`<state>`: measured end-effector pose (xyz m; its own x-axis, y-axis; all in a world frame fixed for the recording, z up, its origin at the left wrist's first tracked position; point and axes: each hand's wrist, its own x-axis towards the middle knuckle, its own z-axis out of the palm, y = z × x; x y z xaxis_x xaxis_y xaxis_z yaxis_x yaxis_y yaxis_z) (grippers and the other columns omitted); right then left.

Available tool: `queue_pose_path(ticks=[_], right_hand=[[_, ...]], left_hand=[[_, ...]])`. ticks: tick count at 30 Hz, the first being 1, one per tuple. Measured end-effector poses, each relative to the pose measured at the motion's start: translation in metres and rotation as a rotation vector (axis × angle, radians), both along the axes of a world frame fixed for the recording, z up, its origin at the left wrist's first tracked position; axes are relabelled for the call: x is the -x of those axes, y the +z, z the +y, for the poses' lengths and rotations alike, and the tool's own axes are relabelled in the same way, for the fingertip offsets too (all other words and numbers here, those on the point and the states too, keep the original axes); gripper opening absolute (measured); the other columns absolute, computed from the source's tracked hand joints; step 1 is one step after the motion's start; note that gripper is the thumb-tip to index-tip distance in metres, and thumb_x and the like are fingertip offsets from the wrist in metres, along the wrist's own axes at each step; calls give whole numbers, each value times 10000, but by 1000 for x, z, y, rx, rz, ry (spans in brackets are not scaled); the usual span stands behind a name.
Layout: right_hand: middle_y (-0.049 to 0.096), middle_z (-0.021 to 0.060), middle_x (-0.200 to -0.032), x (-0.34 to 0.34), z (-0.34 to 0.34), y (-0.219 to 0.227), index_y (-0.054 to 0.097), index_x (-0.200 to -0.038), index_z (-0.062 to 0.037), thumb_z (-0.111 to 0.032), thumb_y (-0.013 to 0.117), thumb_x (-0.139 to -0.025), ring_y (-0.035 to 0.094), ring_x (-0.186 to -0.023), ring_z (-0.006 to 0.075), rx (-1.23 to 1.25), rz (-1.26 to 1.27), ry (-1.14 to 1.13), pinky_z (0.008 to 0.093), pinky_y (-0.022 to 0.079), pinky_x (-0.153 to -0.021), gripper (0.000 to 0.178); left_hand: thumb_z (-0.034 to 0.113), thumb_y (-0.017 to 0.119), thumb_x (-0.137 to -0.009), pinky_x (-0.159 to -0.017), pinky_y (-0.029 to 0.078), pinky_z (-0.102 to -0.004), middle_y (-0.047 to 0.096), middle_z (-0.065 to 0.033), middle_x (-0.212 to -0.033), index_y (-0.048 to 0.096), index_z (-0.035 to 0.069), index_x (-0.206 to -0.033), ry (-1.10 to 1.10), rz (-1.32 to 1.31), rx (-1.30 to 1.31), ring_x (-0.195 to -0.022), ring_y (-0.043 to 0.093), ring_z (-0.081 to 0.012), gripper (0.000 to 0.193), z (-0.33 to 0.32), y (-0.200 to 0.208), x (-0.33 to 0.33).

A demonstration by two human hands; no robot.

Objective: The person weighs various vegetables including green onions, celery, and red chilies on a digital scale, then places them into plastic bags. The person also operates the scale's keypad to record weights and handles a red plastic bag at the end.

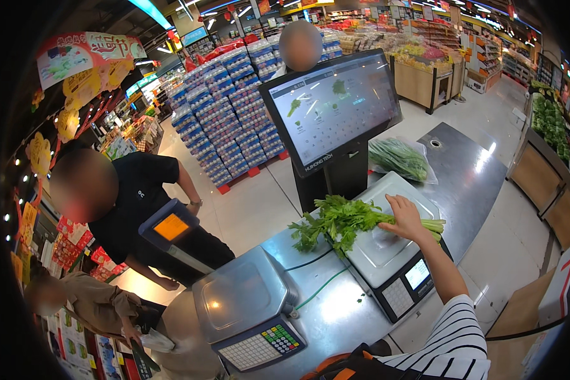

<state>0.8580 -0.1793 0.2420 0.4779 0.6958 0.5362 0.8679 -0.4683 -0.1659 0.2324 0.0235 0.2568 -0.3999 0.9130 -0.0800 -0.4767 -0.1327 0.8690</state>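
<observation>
Over the metal table [472,168], a screen [334,117], at eleven o'clock from the white scale [386,259], faces this way, likely for reading. Celery [359,218] lies across the scale, leaves [326,221] toward nine, stalks [432,225] toward three, probably so its weight bears there. The right hand [404,218] rests over the stalks; whether it grips, I cannot tell. The left hand is unseen.

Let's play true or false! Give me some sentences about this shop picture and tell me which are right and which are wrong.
1. The person's bare right hand is over the leafy green celery. True.
2. The celery lies on the floor. False: it lies on the flat white scale.
3. The large, black-framed screen is lit. True.
4. The right arm's sleeve is plain red. False: the cloth sleeve is white with dark stripes.
</observation>
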Motion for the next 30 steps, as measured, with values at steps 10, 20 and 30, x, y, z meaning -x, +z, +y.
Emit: queue_pose_path(ticks=[10, 20, 30], right_hand=[[542, 130, -975, -8, 14, -55, 509, -1087, -92, -306, 673, -789, 558, -917, 350, 139, 178, -97, 460, 449, -730, 402], [479, 157, -995, 82, -13, 37, 436, -1041, -36, -66, 629, -808, 523, -906, 398, -364, 232, -77, 430, 433, -726, 303], [528, 157, -954, 227, 108, 79, 489, -1042, -59, -110, 674, -755, 534, -921, 387, -235, 307, 318, 450, 446, -731, 345]], left_hand=[[132, 448, -938, -376, 332, -205, 402, 30, -588, 537, 61, -967, 45, -64, -5, -427, 339, -56, 117, -10, -5, 52], [133, 448, -941, -374, 331, -204, 392, 35, -578, 530, 66, -949, 117, -108, 22, -421, 331, -51, 107, -20, -12, 112], [135, 448, -944, -373, 330, -203, 382, 41, -568, 524, 70, -931, 198, -160, 7, -416, 323, -47, 100, -41, -18, 170]])
